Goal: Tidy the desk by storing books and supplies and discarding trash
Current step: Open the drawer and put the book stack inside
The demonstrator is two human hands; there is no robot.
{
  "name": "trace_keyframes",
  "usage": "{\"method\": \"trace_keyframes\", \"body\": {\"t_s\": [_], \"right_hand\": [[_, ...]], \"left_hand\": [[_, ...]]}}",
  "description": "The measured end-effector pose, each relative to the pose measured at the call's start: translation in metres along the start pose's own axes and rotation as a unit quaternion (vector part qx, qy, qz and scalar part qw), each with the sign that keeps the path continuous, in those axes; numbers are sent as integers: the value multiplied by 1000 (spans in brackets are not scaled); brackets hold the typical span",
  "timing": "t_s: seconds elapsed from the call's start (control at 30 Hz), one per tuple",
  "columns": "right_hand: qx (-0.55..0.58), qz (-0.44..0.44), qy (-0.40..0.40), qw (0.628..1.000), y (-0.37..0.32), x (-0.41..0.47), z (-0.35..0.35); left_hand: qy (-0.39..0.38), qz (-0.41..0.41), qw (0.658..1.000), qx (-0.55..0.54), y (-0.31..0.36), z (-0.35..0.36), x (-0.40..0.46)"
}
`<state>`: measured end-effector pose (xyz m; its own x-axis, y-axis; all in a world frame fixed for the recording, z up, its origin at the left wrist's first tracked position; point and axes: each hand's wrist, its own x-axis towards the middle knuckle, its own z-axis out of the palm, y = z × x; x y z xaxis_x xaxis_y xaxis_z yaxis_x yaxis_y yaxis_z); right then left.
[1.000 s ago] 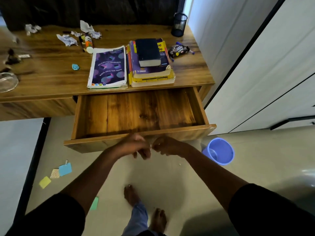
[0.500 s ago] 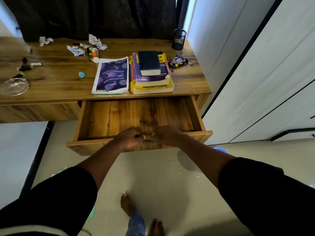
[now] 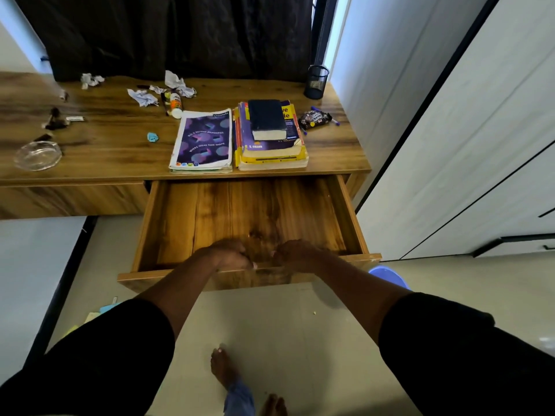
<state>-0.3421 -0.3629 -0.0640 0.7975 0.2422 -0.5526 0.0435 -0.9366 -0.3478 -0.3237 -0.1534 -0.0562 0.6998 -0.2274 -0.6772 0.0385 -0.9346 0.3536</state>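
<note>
Drawer (image 3: 240,211), pulled wide open, has both hands at its front edge: left hand (image 3: 228,253) and right hand (image 3: 295,255), close together, fingers curled over the front panel and gripping it. Beyond the hands its bare wooden floor runs to the desk (image 3: 105,139) edge. Farther off, a purple notebook (image 3: 203,139) and a book stack (image 3: 270,136) sit at that edge, crumpled papers (image 3: 142,97) behind.

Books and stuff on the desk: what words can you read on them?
"BUILD BEYOND BOUNDARIES" and "WHERE IDEAS TAKE SHAPE": purple notebook.
"S. CHAND": big book low in the stack.
"ve" and "le": yellow cover, the rest hidden by the black book.
Snack packet and glue bottle: too blurred to read.
</note>
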Motion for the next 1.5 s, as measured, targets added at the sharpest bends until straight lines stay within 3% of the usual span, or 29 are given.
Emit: {"method": "trace_keyframes", "body": {"t_s": [0.3, 0.43, 0.6, 0.83, 1.23, 1.37, 1.5], "right_hand": [[-44, -2, -116, 992, -7, -4, 8], [14, 28, -144, 989, -8, -6, 9], [90, 100, -213, 968, -3, -4, 11], [62, 120, -335, 933, -8, -2, 13], [46, 118, -384, 915, -11, 15, 1], [78, 84, -296, 948, -8, 29, -13], [173, 5, -105, 979, -27, 54, -48]], "left_hand": [[-144, -14, 985, -96, -9, 14, -7], [-190, -24, 976, -103, -8, 17, -9], [-213, -45, 966, -140, -13, 26, -9], [-227, -88, 962, -121, -13, 42, -9], [-249, -111, 948, -163, -12, 30, 2], [-164, -95, 952, -241, -23, 14, 8], [117, -71, 950, -282, -41, -37, 20]]}}
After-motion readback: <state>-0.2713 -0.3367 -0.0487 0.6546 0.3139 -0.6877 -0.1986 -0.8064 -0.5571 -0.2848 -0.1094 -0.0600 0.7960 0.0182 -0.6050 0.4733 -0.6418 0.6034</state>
